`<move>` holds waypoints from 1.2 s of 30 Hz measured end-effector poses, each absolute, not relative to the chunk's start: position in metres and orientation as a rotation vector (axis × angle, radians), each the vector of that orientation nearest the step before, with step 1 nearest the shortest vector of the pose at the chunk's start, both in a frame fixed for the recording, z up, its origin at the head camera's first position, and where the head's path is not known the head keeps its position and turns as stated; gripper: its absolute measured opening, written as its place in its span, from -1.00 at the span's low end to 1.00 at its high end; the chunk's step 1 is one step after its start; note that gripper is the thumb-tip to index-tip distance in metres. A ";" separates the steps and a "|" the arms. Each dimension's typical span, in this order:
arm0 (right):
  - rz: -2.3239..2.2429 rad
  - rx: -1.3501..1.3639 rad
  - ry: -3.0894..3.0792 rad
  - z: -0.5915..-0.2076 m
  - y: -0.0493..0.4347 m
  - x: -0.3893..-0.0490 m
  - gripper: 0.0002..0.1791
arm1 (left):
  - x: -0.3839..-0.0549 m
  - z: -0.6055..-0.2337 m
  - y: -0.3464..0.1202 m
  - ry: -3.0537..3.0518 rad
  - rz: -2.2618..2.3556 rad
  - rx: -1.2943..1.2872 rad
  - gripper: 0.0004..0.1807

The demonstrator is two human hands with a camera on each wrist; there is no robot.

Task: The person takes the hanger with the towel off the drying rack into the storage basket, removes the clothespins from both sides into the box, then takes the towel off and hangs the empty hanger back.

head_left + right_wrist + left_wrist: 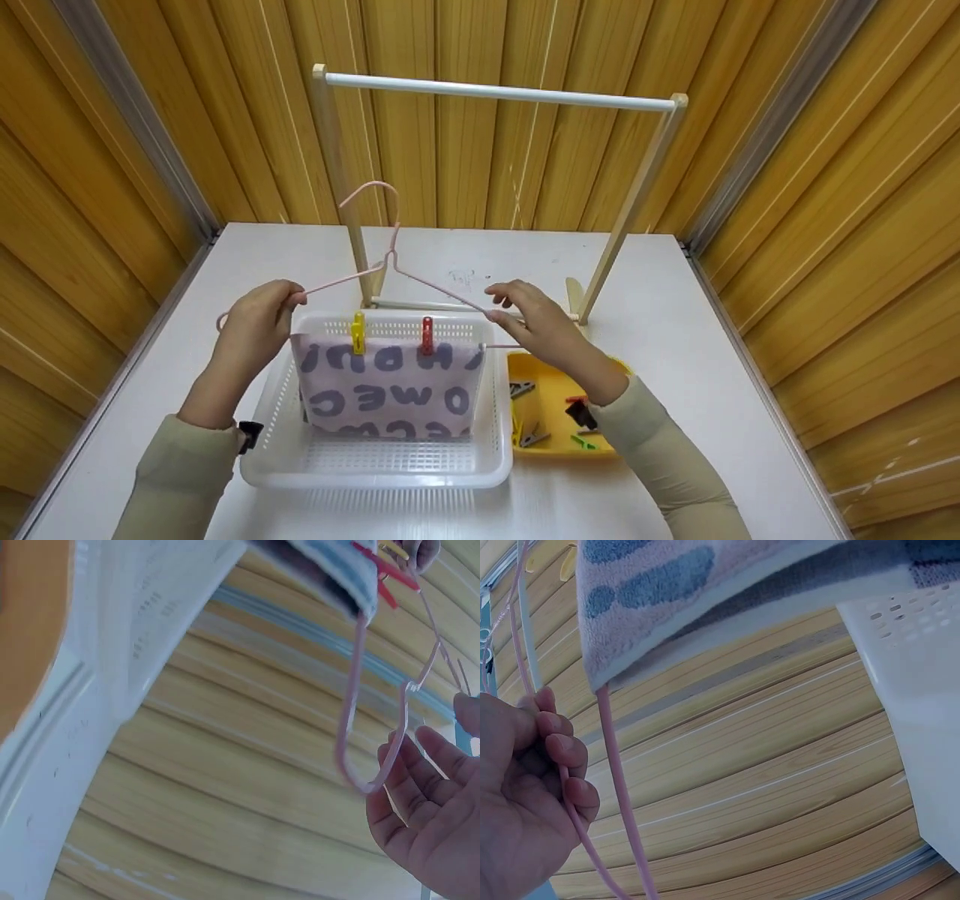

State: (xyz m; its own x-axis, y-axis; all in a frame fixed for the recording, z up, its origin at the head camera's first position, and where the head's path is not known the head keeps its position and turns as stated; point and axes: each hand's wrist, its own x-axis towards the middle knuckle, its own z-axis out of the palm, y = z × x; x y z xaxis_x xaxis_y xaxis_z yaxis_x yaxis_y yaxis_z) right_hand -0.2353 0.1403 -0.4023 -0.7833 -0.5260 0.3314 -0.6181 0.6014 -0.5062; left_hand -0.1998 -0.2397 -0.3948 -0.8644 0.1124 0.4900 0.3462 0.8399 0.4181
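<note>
A pink wire hanger (pixel 442 286) is held up above a white basket (pixel 375 478). Over its lower bar hangs a pinkish towel (pixel 386 397) with grey-blue letters, fastened by a yellow clothespin (pixel 358 334) and a red clothespin (pixel 427 335). My left hand (pixel 259 315) grips the hanger's left arm, its fingers curled round the wire in the left wrist view. At the hanger's other side, my right hand (pixel 544 326) touches the wire with its thumb and fingers apart. In the right wrist view, those fingers (pixel 409 780) are loosely extended beside the hanger's bent end.
Behind the hanger stands a wooden rack with a white top rail (pixel 495 91). A yellow tray (pixel 555 451) with several loose clothespins sits right of the basket, partly hidden by my right arm. Wood-patterned panels (pixel 465 150) surround the white table (pixel 705 420).
</note>
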 end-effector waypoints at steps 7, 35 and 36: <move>0.842 0.937 -2.750 -0.408 0.121 -0.238 -0.63 | -0.203 -0.402 -0.237 -2.647 -0.737 -0.316 -0.86; 0.649 0.893 -2.808 -0.458 0.103 -0.253 -0.86 | -0.221 -0.440 -0.237 -2.773 -0.826 -0.368 -0.85; 0.650 0.892 -2.795 -0.459 0.103 -0.253 -0.87 | -0.222 -0.440 -0.237 -2.781 -0.837 -0.364 -0.84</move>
State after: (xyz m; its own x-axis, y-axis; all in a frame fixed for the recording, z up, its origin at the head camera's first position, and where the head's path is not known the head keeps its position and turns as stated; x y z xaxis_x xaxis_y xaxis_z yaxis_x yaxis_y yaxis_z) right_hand -0.2534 0.1031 -0.4593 -0.8151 -0.5203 0.2546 -0.5793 0.7312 -0.3602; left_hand -0.2216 -0.2373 -0.4405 -0.9464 0.1730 0.2727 0.2948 0.8077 0.5107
